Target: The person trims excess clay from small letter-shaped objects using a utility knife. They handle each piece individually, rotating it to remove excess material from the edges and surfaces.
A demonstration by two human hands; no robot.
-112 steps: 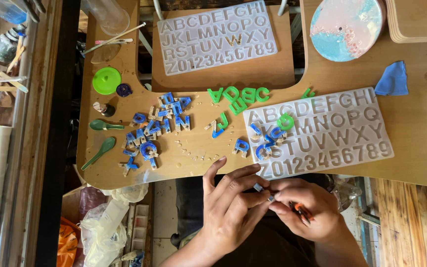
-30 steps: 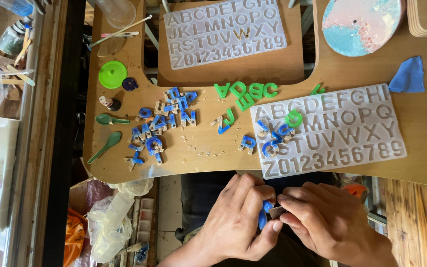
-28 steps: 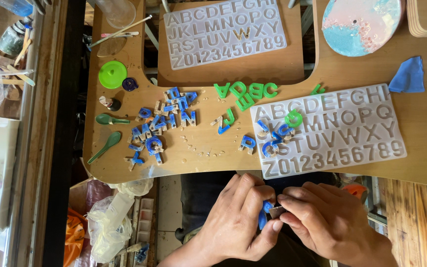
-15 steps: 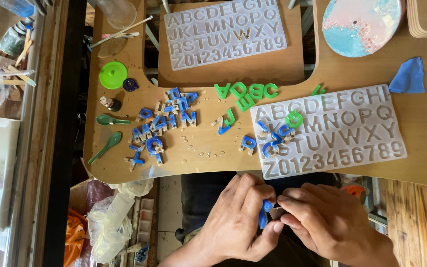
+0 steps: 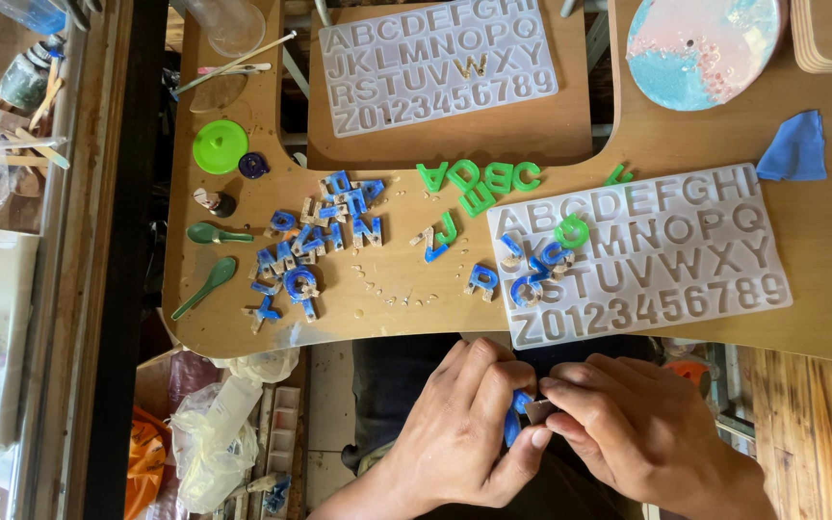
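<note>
Two hands point(image 5: 551, 424), one blue letter point(image 5: 515, 412), two moulds point(image 5: 642, 252)

The left hand point(image 5: 469, 438) pinches a glossy blue resin letter point(image 5: 514, 416). On the tan wooden desk point(image 5: 387, 289), the scattered resin letters point(image 5: 315, 246) at left are blue with pale wood-coloured parts, and the row of resin letters point(image 5: 479, 180) farther off is bright green. The two silicone letter moulds point(image 5: 642, 252) are translucent white. The round disc point(image 5: 700, 43) at far right swirls pink and turquoise, near a blue cloth scrap point(image 5: 796, 147).
</note>
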